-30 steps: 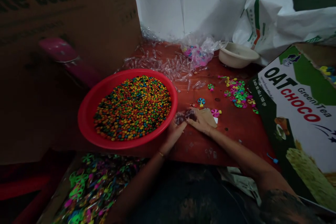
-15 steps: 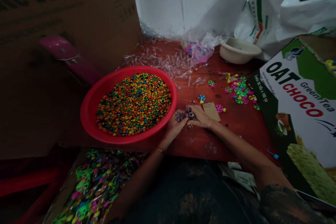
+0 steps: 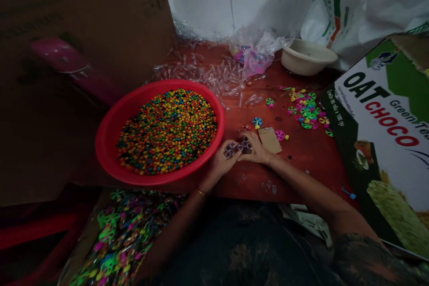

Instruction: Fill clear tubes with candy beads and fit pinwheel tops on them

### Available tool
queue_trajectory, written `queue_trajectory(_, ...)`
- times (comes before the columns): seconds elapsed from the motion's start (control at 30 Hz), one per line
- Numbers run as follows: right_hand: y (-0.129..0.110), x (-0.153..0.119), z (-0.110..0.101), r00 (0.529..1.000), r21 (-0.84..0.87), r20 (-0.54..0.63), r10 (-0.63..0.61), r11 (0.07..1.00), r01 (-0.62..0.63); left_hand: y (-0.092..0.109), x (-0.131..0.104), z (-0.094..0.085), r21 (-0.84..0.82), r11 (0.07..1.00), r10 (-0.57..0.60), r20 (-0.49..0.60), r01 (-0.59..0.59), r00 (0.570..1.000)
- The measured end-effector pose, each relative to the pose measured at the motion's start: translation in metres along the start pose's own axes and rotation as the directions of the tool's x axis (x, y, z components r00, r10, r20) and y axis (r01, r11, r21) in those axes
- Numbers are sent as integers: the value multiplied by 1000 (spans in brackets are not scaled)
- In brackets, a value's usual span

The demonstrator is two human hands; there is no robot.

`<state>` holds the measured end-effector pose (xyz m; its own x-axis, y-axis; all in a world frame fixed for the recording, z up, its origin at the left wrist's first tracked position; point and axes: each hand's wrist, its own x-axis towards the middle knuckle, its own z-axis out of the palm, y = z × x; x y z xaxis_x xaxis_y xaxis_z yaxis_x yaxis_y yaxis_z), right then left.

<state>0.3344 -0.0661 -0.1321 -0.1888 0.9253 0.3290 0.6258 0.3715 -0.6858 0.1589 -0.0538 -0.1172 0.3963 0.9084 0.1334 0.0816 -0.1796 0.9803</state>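
Observation:
Small clear plastic tubes with round open mouths facing up are bunched in my left hand, its fingers wrapped round them. More of these clear tubes are gripped in my right hand, which meets the left just above the table. Left of my hands stands a red basin full of small multicoloured candies. A brown piece of card lies right beside my right hand. Near it are a blue fan-wheel cap and a pink one.
Loose clear tubes cover the back of the red table. Colourful fan-wheel caps lie in a pile near the printed carton. A cream bowl stands behind. Finished-looking tubes with fan tops fill a box below left.
The tubes' mouths now show more clearly, grouped in both hands, where they were blurred before. My hands stay close together, and the view has shifted slightly.

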Motion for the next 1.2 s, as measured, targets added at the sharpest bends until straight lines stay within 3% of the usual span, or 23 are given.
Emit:
queue_trajectory(0.1, 2, -4, -2, 996, -106, 80, -47, 993, 56, 1, -5, -2, 27, 1000, 7, 65, -9, 998)
queue_trajectory(0.23, 2, -5, -2, 990, -56, 124, -64, 996, 72, 1, -6, -2, 18, 1000, 9, 84, -10, 996)
queue_trajectory(0.4, -2, 8, 13, 990, 259, 44, 135, 955, -142, -4, 6, 1, -47, 997, -63, -85, 59, 994)
queue_trajectory(0.47, -4, 13, 17, 981, 324, 16, 192, 928, -186, -6, 9, 1, -74, 995, -66, -93, 60, 993)
queue_trajectory(0.7, -9, 13, 13, 980, 342, 23, 199, 919, -195, 1, 1, 0, -131, 991, -49, -95, 36, 994)
queue_trajectory(0.93, 1, 9, 25, 981, 359, -40, 188, 919, -162, 18, -1, 6, -199, 980, 5, -121, -29, 993)
queue_trajectory(1.1, 3, 9, 21, 990, 228, -72, 121, 968, -102, 16, 3, 14, -221, 975, -52, -220, 2, 974)
queue_trajectory(1.2, -3, 12, 13, 995, 203, -16, 98, 975, -93, 12, 5, 18, -150, 988, -70, -280, 28, 957)
